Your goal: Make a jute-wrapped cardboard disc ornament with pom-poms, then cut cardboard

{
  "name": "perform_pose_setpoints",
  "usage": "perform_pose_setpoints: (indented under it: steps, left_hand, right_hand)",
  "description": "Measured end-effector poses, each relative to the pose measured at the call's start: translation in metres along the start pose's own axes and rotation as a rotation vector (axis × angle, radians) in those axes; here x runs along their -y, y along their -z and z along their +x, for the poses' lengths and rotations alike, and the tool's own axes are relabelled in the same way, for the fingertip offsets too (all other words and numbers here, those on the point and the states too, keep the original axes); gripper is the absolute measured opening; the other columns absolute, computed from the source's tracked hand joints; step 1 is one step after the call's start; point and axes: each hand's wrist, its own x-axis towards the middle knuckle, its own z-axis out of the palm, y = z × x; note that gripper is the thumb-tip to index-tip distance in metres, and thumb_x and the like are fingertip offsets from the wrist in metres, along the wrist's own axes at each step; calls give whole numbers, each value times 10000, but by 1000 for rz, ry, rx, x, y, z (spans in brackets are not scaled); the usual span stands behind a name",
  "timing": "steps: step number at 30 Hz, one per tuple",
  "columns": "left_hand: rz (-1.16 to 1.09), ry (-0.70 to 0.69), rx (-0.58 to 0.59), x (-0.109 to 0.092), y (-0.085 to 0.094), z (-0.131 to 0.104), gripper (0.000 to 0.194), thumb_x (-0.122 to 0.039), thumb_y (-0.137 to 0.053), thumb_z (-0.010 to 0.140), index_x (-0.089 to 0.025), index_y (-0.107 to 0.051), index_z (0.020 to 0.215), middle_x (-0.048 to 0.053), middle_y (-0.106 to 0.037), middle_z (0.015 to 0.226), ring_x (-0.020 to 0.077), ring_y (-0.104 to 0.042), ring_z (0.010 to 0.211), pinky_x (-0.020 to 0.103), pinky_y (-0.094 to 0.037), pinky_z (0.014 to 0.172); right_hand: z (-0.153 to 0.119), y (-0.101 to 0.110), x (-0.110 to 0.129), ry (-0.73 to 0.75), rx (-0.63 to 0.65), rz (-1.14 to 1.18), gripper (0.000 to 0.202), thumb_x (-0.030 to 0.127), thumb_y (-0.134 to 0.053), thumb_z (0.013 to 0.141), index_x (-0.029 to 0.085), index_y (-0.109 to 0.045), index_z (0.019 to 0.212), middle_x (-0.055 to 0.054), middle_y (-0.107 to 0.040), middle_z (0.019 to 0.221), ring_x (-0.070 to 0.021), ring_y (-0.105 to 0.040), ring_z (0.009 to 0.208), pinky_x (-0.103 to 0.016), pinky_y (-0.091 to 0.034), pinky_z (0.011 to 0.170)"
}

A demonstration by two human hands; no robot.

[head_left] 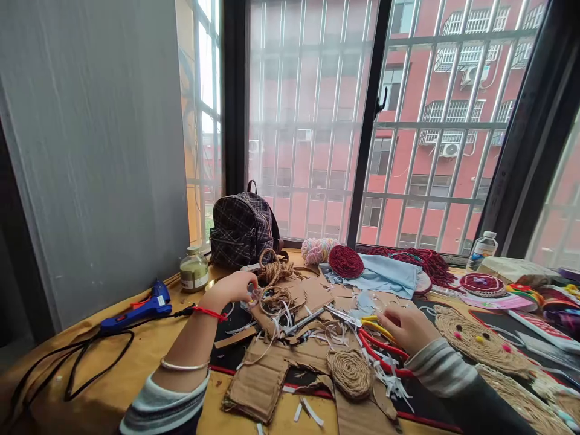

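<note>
Jute rope is what the left hand (pixel 235 286) reaches on my feed: its bent fingers meet the near coil (pixel 280 296), with the far bundle (pixel 272 270) just beyond, and I cannot tell whether they close on a strand. The right hand (pixel 408 329) curls over the yellow-handled scissors (pixel 374 326), touching the handle; how firm that grip is, I can't confirm. Red-handled scissors (pixel 372 349) lie just on the near side. I judge the step in hand to be handling rope and scissors together; the next move calls for keeping blades clear of loose twine. I count two scissors, two rope coils, one small jute spiral (pixel 348 374) near the middle, two burgundy discs (pixel 346 262) at the far side, one blue hot-glue gun (pixel 136 314) at left, one plaid backpack (pixel 238 232) and one glass jar (pixel 194 275).
</note>
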Motion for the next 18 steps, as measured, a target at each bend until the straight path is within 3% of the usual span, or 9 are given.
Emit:
perform_pose_setpoints:
  steps: [3,4,6,9,12,18]
  left_hand:
    - [43,-27,-17,-2,-5,2,652,-294,-677,577,-191,-494,1194,92,-598,1129,268,-569,999,288,-444,793]
    - [60,-15,-28,-2,-7,3,675,-347,-661,606,-183,-460,1229,113,-566,1176,282,-552,1028,311,-436,822]
    - [93,12,-12,-2,-12,6,558,-369,-634,642,-149,-529,1145,135,-580,1141,291,-564,1000,327,-442,814]
    - [130,8,63,-1,-16,9,322,-198,-650,596,-134,-623,910,105,-651,968,252,-607,882,272,-464,719]
    - [156,-18,85,0,-15,8,315,-73,-605,564,-142,-627,870,84,-659,925,230,-607,843,251,-455,668]
    - [171,-24,97,1,-10,3,278,15,-492,614,-145,-655,772,90,-663,865,203,-619,790,235,-442,642]
  right_hand:
    - [-1,0,5,5,18,-23,360,345,-374,838,174,-562,582,-36,-564,524,-158,-489,502,-254,-295,500]
    - [-2,1,5,7,21,-21,358,344,-378,838,175,-560,580,-36,-567,524,-157,-490,501,-254,-298,502]
    - [-1,1,6,6,35,-17,352,340,-382,839,179,-562,582,-37,-577,530,-156,-497,504,-253,-305,507]
    - [-2,1,7,-18,65,-36,337,340,-387,832,181,-575,602,-44,-600,560,-166,-522,531,-254,-311,515]
    - [-3,1,8,-46,89,-53,330,345,-386,829,183,-584,622,-52,-623,599,-177,-546,564,-254,-315,521]
    - [-3,0,9,-24,116,-47,327,336,-380,829,182,-581,621,-53,-628,603,-175,-550,565,-251,-324,523]
